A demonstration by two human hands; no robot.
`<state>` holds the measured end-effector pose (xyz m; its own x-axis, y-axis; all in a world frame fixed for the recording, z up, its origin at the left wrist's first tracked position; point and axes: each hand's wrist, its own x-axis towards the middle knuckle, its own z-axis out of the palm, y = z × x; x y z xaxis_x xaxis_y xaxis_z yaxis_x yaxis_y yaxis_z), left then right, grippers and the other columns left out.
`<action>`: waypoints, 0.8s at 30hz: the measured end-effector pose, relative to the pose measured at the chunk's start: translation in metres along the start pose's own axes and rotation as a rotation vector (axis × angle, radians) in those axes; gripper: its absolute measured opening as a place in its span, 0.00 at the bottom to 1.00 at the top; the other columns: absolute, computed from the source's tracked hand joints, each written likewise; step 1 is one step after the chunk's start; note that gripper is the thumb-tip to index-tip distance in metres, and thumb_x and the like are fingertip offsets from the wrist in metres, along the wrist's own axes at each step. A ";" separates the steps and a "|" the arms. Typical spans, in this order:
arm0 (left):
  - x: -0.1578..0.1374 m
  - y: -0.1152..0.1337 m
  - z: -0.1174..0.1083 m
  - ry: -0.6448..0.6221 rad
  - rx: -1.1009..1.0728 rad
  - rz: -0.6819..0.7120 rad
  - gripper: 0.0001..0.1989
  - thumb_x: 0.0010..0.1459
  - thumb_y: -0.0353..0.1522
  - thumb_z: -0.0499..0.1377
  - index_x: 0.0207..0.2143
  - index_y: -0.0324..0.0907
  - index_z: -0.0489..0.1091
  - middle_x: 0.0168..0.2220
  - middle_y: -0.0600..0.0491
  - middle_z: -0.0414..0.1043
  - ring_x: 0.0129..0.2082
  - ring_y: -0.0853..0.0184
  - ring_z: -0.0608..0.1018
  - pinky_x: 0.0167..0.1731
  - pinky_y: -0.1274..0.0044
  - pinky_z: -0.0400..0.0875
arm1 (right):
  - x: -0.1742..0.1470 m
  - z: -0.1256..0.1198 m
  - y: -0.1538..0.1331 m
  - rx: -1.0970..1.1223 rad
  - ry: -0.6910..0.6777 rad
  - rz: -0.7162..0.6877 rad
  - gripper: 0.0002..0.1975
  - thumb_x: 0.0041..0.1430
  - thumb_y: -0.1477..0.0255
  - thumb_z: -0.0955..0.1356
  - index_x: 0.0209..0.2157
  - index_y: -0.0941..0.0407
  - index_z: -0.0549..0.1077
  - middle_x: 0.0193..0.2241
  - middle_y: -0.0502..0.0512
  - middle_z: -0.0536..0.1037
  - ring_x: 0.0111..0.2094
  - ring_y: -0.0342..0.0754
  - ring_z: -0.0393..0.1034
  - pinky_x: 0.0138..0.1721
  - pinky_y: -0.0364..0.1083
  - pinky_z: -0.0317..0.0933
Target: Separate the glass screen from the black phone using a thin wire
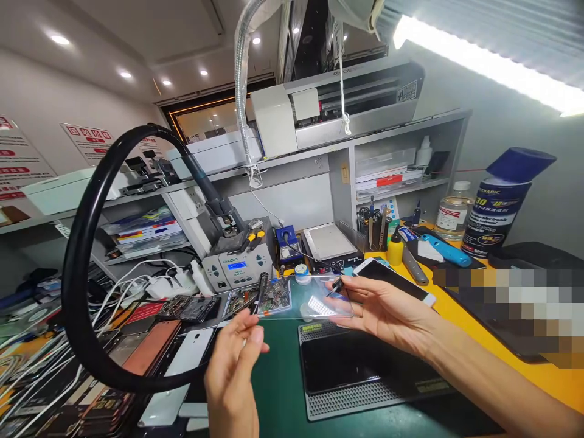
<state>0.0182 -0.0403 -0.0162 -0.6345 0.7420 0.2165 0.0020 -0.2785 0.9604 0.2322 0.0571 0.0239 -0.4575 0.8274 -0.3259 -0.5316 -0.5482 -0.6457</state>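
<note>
A clear, glossy sheet (298,306) is held up above the green mat, bright reflections across it. At its right end, my right hand (387,310) is closed on the sheet, with a small black piece (336,286) by the fingertips. My left hand (235,368) has its fingers curled together at the sheet's left corner, beside a small orange tab (263,314); the exact contact is hard to see. Below the sheet, a black phone (340,362) lies screen up on a grey perforated pad (319,409).
A black hose (75,274) loops on the left over stacked phones (177,359). Behind stand a hot-air station (237,267) and circuit boards (274,295). At right are a white-framed phone (392,280), a yellow bottle (395,249) and a spray can (495,207).
</note>
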 end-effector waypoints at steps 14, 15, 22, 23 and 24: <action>-0.040 -0.002 0.092 -0.330 -0.099 -0.379 0.20 0.56 0.45 0.65 0.33 0.34 0.75 0.31 0.46 0.78 0.20 0.71 0.77 0.13 0.84 0.67 | -0.010 0.011 0.018 0.048 -0.103 -0.053 0.04 0.62 0.73 0.71 0.36 0.57 0.80 0.37 0.54 0.82 0.37 0.45 0.77 0.38 0.42 0.71; -0.039 -0.003 0.092 -0.330 -0.095 -0.374 0.20 0.57 0.45 0.65 0.34 0.34 0.75 0.31 0.45 0.79 0.20 0.71 0.77 0.14 0.84 0.68 | -0.010 0.010 0.018 0.057 -0.109 -0.039 0.05 0.62 0.73 0.71 0.36 0.58 0.80 0.38 0.55 0.82 0.36 0.45 0.77 0.37 0.42 0.71; -0.023 0.006 0.056 -0.297 -0.045 -0.288 0.18 0.56 0.43 0.65 0.36 0.35 0.77 0.32 0.46 0.81 0.21 0.68 0.80 0.20 0.79 0.75 | -0.019 0.006 0.012 0.025 -0.179 -0.106 0.08 0.64 0.69 0.70 0.40 0.57 0.81 0.48 0.59 0.81 0.53 0.54 0.73 0.55 0.53 0.67; -0.018 0.009 0.047 -0.309 -0.025 -0.266 0.18 0.56 0.43 0.66 0.38 0.35 0.77 0.29 0.47 0.80 0.20 0.67 0.79 0.21 0.78 0.75 | -0.020 0.006 0.010 0.005 -0.169 -0.146 0.08 0.63 0.68 0.71 0.39 0.56 0.81 0.48 0.58 0.81 0.54 0.54 0.73 0.55 0.53 0.66; -0.012 0.012 0.038 -0.336 -0.015 -0.251 0.18 0.55 0.42 0.66 0.39 0.35 0.77 0.27 0.49 0.80 0.19 0.67 0.79 0.21 0.77 0.75 | -0.021 0.006 0.007 -0.024 -0.155 -0.197 0.08 0.63 0.67 0.71 0.39 0.55 0.81 0.47 0.57 0.82 0.53 0.53 0.73 0.55 0.52 0.67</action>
<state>0.0548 -0.0296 -0.0002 -0.3266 0.9449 0.0233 -0.1339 -0.0706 0.9885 0.2336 0.0354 0.0297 -0.4513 0.8885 -0.0836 -0.6054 -0.3736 -0.7028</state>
